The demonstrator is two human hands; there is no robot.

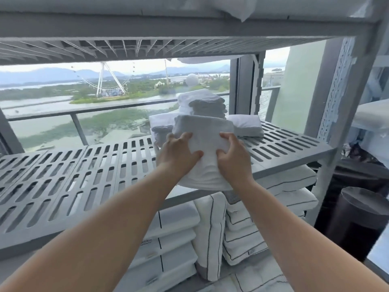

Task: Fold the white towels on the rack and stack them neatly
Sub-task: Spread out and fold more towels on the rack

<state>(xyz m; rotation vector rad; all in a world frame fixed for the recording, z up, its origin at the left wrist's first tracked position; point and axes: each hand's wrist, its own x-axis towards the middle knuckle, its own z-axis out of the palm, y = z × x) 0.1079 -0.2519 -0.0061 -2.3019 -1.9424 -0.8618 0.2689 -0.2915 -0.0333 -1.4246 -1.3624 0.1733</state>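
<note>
Towel [207, 131] — white, folded into a thick oblong — lies over the slatted grey shelf [84, 171], right of the shelf's middle, with its near edge jutting past the shelf's front lip. Whether it rests on the slats or is held just clear of them cannot be told. Left hand [177, 151] grips the towel's left side, fingers curled over the top and thumb pressed in toward the centre. Right hand [232, 153] grips the right side the same way, and the cloth puckers between the two thumbs. Toward the back of the shelf, just behind the held towel, stands a stack of folded towels [202, 104], white with grey folds showing. A flat folded piece [162, 123] lies at the stack's left foot, and a small white bundle [246, 125] lies on the slats to its right. Below the shelf, white pillows [210, 239] with thin dark piping are piled, some flat and one on edge. Above the shelf runs a second slatted tier [147, 47] carrying white linen. Right of the shelf — outside its upright post — stands a dark cylinder [355, 218]. Behind the shelf a window looks onto a balcony rail, water and greenery.
</note>
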